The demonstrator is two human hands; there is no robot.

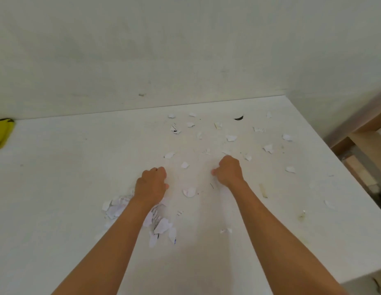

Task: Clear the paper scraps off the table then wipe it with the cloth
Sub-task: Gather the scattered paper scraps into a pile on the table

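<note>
white table (57, 188) strewn with paper scraps (231, 137), left hand (152, 185) and right hand (229, 172) fingers curled under, any hold unseen

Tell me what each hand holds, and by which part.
Cannot be told: the left hand and right hand are both curled, palms down, hiding anything inside. The yellow cloth lies unheld.

Left edge cuts off the cloth (2, 133). On left hand (152, 185) and right hand (229, 171) the fingers (158, 171) curl under, can't tell if either holds a scrap. The scrap pile (162, 227) is partly hidden under left forearm (113, 241). The dark round thing (238, 118) at far side of surface (57, 177) is too small to identify. Marks on scraps unreadable.
</note>
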